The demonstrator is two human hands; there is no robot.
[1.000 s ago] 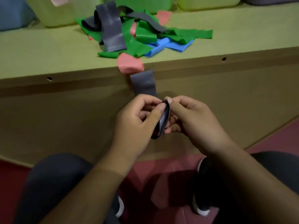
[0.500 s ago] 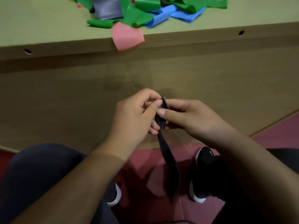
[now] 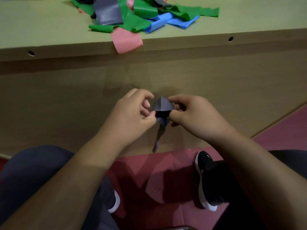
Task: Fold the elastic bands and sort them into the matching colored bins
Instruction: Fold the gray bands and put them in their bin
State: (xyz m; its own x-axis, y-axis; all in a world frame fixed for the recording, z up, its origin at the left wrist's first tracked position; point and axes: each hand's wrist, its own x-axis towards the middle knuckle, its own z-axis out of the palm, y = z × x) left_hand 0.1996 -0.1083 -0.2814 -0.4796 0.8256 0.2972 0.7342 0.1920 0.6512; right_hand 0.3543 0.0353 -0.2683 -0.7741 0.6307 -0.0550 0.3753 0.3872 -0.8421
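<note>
A grey elastic band (image 3: 162, 107) is held in front of the wooden table's side, below its edge. My left hand (image 3: 132, 113) pinches its left side and my right hand (image 3: 191, 115) pinches its right side. The band's top is spread into a small peak between my thumbs, and a thin tail hangs down from it. On the tabletop lies a pile of bands: green (image 3: 136, 22), blue (image 3: 166, 22), grey (image 3: 108, 14) and a pink band (image 3: 126, 40) drooping over the edge. No bins are in view.
The wooden table (image 3: 49, 30) has a deep front panel with two round holes near its top edge. Below are my knees, my two black shoes (image 3: 206, 180) and a red tiled floor.
The band's top has been pulled open between my hands, and its hanging tail is shorter. The view has tilted down, so the bins and the back of the pile have left the frame.
</note>
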